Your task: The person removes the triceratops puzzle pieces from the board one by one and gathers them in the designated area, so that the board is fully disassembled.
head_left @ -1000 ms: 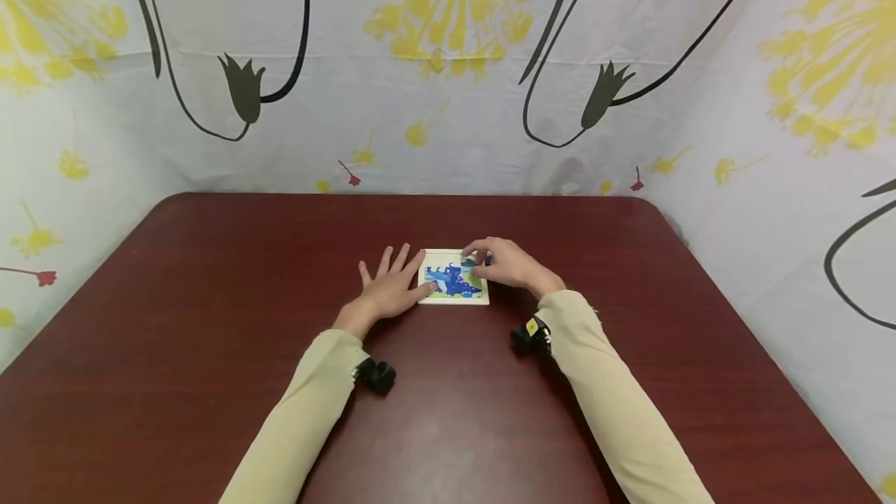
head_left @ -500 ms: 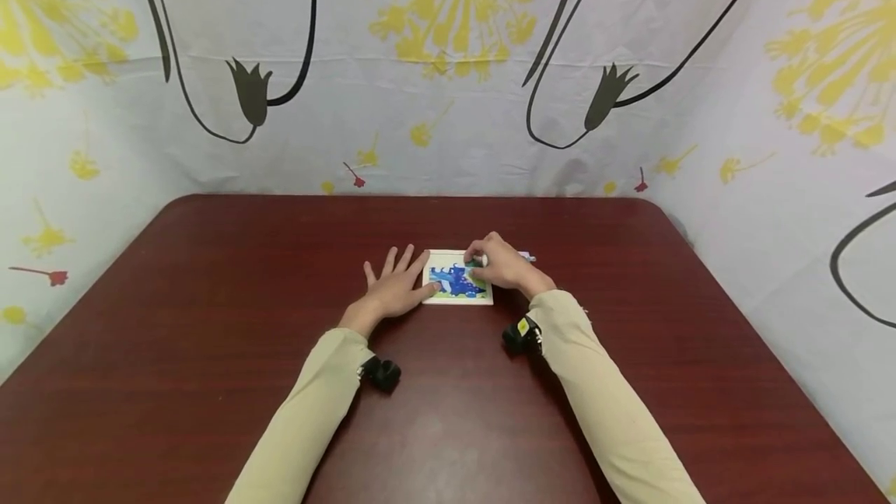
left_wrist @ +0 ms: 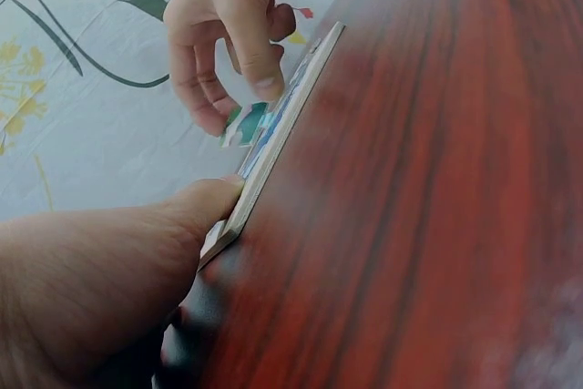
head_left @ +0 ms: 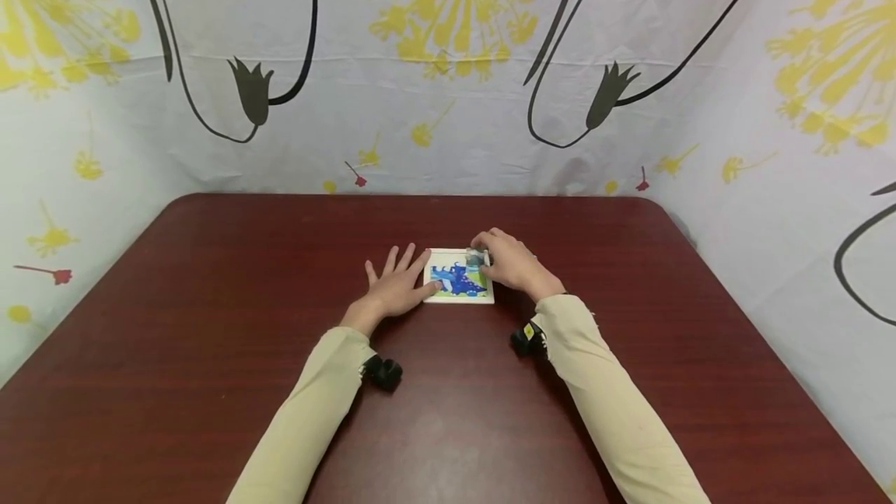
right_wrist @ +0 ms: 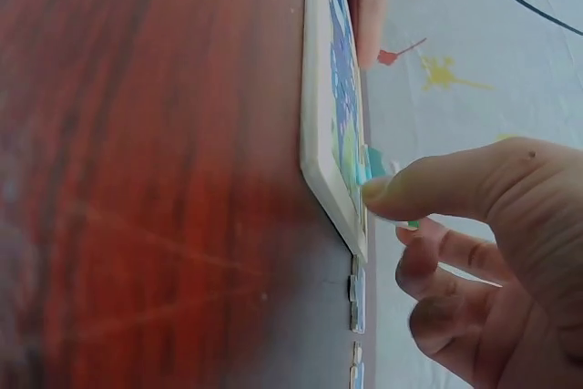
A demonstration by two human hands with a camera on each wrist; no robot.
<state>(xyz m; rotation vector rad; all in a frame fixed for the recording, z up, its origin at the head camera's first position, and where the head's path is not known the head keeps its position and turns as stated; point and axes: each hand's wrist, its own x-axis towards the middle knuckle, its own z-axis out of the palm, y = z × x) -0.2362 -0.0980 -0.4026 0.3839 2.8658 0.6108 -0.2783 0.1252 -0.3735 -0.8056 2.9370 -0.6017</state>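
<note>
Reaching up from the lower middle of the head view on two beige sleeves (head_left: 308, 411), each wearing a small black wrist camera (head_left: 381, 372). Lying flat just left of centre as the left hand (head_left: 395, 286), fingers straight and spread on the dark red table (head_left: 210, 294), thumb side touching the left edge of the puzzle tray (head_left: 458, 299) and bracing it; the left wrist view is showing that thumb against the white rim.

Curling over the tray's upper right corner as the right hand (head_left: 507, 263), thumb and fingers pinching a green-and-teal puzzle piece (left_wrist: 244, 125). Tilting that piece with one edge at the picture surface and the rest raised off it, as the right wrist view is showing (right_wrist: 378, 166).

Judging by this: seating a piece into the tray's upper right area, not yet pressed flat. Calling next for lining the tabs up with the gap and easing the piece level, with the tray being held from sliding.

Holding a mostly filled blue figure on green inside the tray's white rim. Lying on the table just beside the tray's right edge, at the bottom of the right wrist view: a couple of loose pieces (right_wrist: 357, 284).

Hanging behind, across the upper frame: a backdrop cloth (head_left: 448, 99) with yellow flowers.
</note>
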